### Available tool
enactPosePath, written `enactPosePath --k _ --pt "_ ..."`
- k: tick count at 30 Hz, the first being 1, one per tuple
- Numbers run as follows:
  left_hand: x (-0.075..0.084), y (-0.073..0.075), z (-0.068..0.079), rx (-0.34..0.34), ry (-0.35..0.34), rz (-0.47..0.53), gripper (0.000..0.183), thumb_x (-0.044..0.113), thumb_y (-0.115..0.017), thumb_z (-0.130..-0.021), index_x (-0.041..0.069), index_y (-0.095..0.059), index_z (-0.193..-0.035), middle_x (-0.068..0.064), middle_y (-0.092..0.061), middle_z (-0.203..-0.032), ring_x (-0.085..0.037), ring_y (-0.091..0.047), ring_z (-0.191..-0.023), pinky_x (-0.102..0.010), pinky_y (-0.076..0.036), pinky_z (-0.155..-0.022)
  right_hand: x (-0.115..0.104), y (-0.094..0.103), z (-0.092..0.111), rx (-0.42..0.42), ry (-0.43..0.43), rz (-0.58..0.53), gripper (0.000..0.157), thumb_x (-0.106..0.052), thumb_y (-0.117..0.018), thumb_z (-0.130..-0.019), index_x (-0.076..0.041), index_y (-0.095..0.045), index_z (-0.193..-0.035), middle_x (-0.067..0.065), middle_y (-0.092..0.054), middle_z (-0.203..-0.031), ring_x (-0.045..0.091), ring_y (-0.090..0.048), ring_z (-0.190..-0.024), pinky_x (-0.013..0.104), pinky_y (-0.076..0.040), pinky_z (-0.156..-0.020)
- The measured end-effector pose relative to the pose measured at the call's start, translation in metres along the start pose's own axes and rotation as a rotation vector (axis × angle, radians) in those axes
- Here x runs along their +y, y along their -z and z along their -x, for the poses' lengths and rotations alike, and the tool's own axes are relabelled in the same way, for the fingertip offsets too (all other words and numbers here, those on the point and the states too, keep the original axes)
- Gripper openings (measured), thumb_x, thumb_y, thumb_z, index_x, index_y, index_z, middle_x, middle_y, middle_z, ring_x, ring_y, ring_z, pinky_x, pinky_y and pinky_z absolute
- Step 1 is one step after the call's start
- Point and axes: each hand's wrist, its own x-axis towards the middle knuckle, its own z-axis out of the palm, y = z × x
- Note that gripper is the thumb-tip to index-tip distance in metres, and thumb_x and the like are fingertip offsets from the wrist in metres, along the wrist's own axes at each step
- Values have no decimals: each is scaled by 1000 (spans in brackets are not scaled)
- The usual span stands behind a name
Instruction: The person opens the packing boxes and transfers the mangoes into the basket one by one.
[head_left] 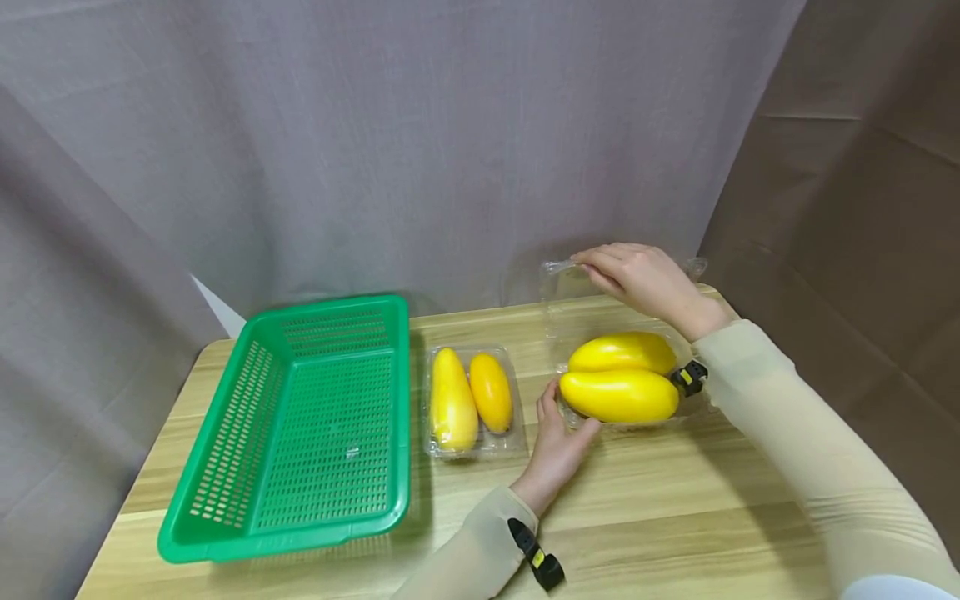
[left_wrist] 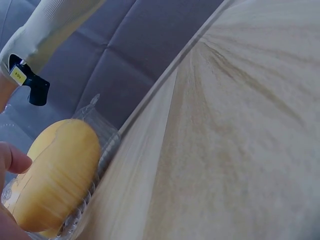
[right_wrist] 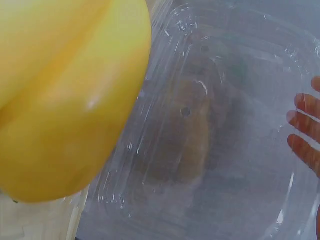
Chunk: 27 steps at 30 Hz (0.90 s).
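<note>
Pinching the top edge of the raised clear lid [head_left: 561, 321] with the right hand [head_left: 641, 282], with fingertips slightly apart behind the plastic in the right wrist view. Cannot make out the thumb's exact contact. Resting at the near left corner of the open box [left_wrist: 109, 145] with the left hand [head_left: 557, 454], with thumb and fingers spread around that corner. Inside the open box, side by side, a far yellow fruit [head_left: 622, 352] and a near yellow fruit [head_left: 618, 397]. Just left of the open box, a small clear tray [head_left: 516, 446] with a long fruit [head_left: 453, 404] and a shorter fruit [head_left: 491, 393]. Farther left of the open box, a green basket [head_left: 330, 442]. Under the open box, a wooden table [head_left: 675, 517]; behind it, a grey curtain [head_left: 420, 150].
</note>
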Motion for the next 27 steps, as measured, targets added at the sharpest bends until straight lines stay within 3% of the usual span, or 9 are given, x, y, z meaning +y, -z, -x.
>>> enactPosePath --k 18,27 --pt "0 5 1 20 -5 -88 88 37 -65 -76 21 -16 -148 7 -21 -145 -7 -23 -132 -33 -23 -106 24 14 12 -125 -195 25 34 -22 -57 -93 -10 -58 -125 10 -63 -116 32 -60 -98 51 -42 -88" --pt "-2 2 3 14 -5 -83 87 34 -64 -76 19 -17 -148 6 -22 -145 -10 -25 -131 -37 -24 -106 44 26 34 -186 -396 74 38 -32 -51 -96 -8 -57 -125 15 -62 -115 35 -58 -99 56 -37 -91"
